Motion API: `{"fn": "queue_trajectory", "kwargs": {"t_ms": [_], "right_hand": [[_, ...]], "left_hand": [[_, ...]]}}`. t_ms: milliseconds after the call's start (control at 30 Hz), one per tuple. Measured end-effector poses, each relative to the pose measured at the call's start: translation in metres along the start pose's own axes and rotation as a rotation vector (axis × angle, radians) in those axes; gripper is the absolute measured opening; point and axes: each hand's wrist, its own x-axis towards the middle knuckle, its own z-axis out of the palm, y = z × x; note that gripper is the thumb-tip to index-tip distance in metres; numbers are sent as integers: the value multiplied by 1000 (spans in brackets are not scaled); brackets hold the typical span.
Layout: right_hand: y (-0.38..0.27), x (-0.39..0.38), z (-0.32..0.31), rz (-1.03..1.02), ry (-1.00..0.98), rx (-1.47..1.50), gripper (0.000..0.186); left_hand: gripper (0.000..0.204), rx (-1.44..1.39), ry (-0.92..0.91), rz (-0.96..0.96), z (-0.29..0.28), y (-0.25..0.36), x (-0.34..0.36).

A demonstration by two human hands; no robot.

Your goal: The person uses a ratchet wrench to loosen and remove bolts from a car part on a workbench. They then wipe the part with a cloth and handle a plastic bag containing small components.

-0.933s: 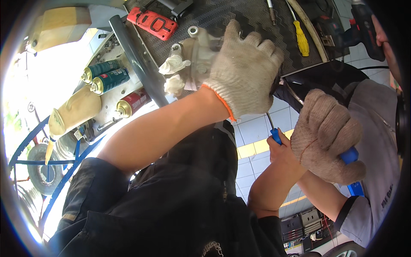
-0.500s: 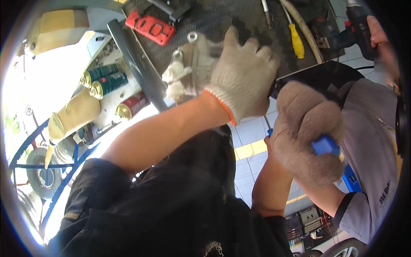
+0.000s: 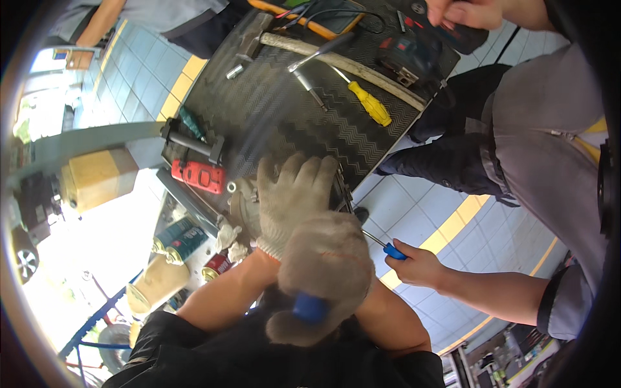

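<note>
My left hand [image 3: 291, 200], in a pale knit glove, lies with its fingers spread over a grey cast-metal part [image 3: 243, 210] at the bench's near edge. My right hand [image 3: 326, 265], also gloved and slightly blurred, is closed in a fist around a blue handle [image 3: 309, 307]; the rest of that tool is hidden. It is raised in front of my left wrist. Just right of it, another person's bare hand [image 3: 417, 266] grips a blue-handled screwdriver [image 3: 394, 251], its shaft pointing towards the part beneath my left hand.
On the black ribbed bench mat [image 3: 259, 123] lie a hammer [image 3: 343, 63], a yellow screwdriver [image 3: 370, 105], a ratchet [image 3: 320, 53] and a red case [image 3: 197, 176]. A co-worker [image 3: 543, 123] stands right, by a black power tool [image 3: 411, 58]. Spray cans [image 3: 184, 242] stand left.
The view has shifted, showing more of the bench. My right hand has come leftwards, close to my left. The other person's hand on the screwdriver is now plainly visible.
</note>
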Motion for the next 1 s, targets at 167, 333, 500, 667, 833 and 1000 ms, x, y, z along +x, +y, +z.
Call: {"fn": "queue_trajectory", "kwargs": {"t_ms": [167, 333, 500, 667, 833, 1000], "right_hand": [[-4, 7, 12, -33, 26, -197, 49], [-11, 7, -3, 6, 85, -150, 52], [-14, 15, -1, 7, 240, -165, 53], [-9, 5, -4, 34, 63, 21, 54], [-4, -14, 27, -27, 250, -177, 52], [-8, -14, 32, -39, 328, -264, 57]], "left_hand": [[71, 63, -179, -19, -13, 4, -1], [96, 110, -206, -14, -12, 3, 0], [89, 76, -231, -44, -11, 2, 0], [93, 104, -271, -35, -13, 1, 1], [96, 85, -286, -59, -14, 1, 1], [109, 120, -362, -22, -19, -3, -3]]}}
